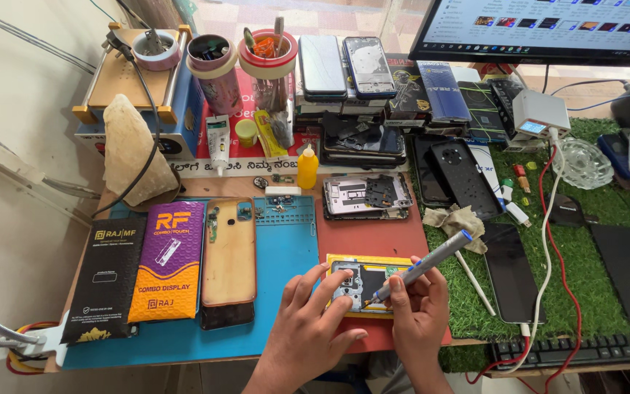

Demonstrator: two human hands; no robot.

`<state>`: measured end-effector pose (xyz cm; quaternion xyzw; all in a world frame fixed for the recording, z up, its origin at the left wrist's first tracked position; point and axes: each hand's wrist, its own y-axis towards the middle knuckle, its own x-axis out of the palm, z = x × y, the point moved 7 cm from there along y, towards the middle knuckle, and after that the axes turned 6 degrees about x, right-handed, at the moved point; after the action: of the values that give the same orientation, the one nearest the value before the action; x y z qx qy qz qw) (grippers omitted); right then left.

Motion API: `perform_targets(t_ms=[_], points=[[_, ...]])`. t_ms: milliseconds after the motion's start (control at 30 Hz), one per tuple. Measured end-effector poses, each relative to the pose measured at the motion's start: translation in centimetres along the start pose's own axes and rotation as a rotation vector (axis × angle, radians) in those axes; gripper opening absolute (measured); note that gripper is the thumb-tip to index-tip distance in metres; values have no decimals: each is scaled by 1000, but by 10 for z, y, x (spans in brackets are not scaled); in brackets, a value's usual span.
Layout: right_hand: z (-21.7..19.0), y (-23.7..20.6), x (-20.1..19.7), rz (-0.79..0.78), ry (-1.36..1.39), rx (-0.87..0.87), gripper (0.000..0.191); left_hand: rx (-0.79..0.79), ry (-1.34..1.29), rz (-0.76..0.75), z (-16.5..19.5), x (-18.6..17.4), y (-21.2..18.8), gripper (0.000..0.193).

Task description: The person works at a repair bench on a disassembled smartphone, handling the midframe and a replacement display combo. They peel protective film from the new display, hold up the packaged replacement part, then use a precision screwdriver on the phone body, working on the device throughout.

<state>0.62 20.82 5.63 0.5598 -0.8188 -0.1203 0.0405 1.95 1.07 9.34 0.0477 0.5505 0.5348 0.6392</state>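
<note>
Holding down the opened phone with the yellow frame (362, 284), lying on the red mat (373, 237) at 6 o'clock on the table (205, 188). Left hand (313, 321) spreading its fingers flat and pressing on the phone's left edge. Right hand (418, 310) pinching the long grey pen-shaped screwdriver (424, 265), tip touching the phone's inside parts.

Looking light, thin and stiff, and likely easy to break inside with all those tiny bare parts. Probably best gripping by the yellow edges, not the middle. Likely slipping a little on the smooth mat.

Lying at 9 o'clock of the phone: a tan phone back cover (229, 252) on the blue mat (286, 255). Sitting at 12 o'clock: another opened grey phone frame (366, 195) and a small yellow bottle (308, 168). Resting at 3 o'clock: a dark phone screen (510, 273) on green fake grass (585, 270), with a crumpled cloth (461, 222) and red and white wires (548, 241) crossing close by.
</note>
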Motion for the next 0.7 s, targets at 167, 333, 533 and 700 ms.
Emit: perform_targets(t_ms=[167, 333, 533, 700], points=[[0, 0, -1, 13, -1, 5, 48, 2, -5, 4, 0, 1, 1, 44], [0, 1, -2, 28, -5, 18, 48, 4, 0, 0, 0, 1, 1, 43], [0, 1, -1, 39, -25, 15, 48, 2, 0, -6, -1, 1, 1, 43], [1, 2, -2, 48, -18, 19, 47, 1, -2, -11, -1, 1, 1, 44]])
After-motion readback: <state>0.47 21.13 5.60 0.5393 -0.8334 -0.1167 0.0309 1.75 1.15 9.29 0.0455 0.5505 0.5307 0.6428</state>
